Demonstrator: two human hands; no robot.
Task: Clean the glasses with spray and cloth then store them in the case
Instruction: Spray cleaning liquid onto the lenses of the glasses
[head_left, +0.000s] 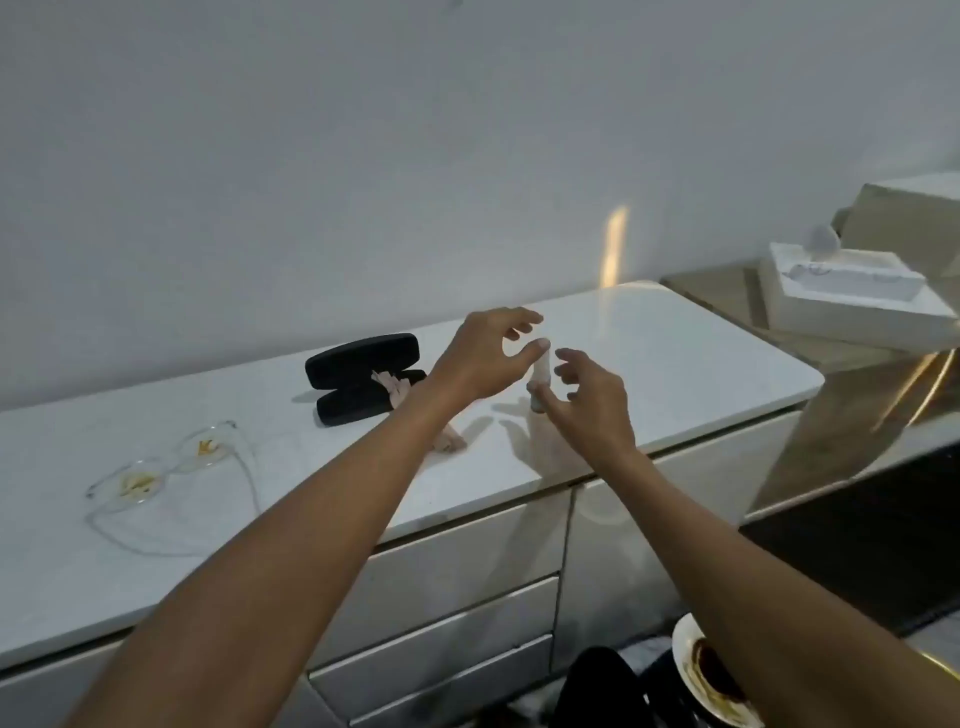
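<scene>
Clear-framed glasses (166, 467) with yellowish smears on both lenses lie on the left of the white counter (675, 364). A black case (358, 358) lies open further back, with a pink cloth (389, 387) hanging out of it and running under my left forearm. A small white spray bottle (540, 374) stands upright between my hands. My left hand (483, 358) hovers at its top, fingers spread, thumb tip touching the cap. My right hand (592, 405) is beside it with fingers apart and its thumb at the bottle's base. Neither hand closes around it.
A white box (852, 306) with small items in it sits on a mirrored surface at the right. Drawers (457, 571) run below the counter's front edge. A dirty plate (696, 675) is low at the bottom right. A white wall backs the counter.
</scene>
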